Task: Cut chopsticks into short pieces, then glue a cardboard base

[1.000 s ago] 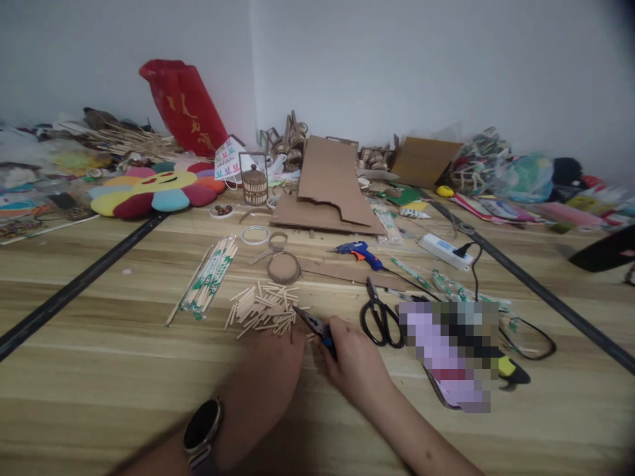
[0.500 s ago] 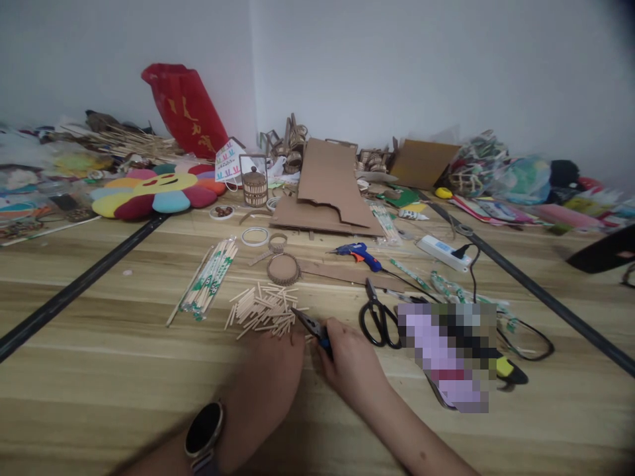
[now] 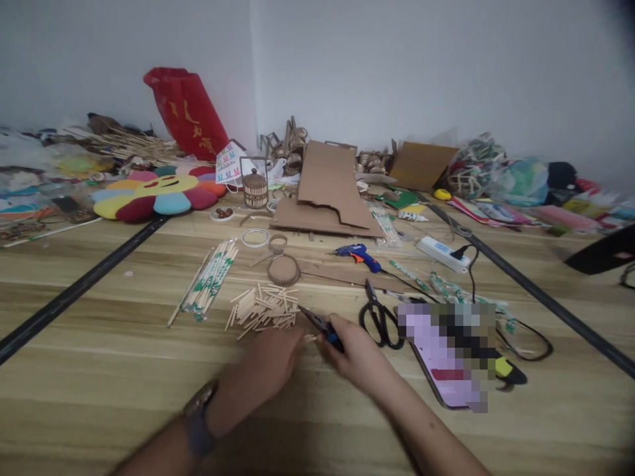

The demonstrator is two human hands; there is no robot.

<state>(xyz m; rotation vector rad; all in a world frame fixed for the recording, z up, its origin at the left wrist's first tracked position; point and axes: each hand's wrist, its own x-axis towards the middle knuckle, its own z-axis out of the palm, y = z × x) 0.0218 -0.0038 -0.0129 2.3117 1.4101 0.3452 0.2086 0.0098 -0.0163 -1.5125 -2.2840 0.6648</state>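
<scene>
"What's in your hands?"

"My right hand (image 3: 358, 354) grips pliers (image 3: 321, 326) beside the stick pile (image 3: 262, 309); my left's (image 3: 265, 363) hold I can't tell."

"Risk?"

"Pliers slipping could pinch me."

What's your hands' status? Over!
Right hand gripping blue-handled metal pliers. Left hand beside short pale wooden sticks, grip unclear. Black loop-handled scissors close to right hand.
</scene>
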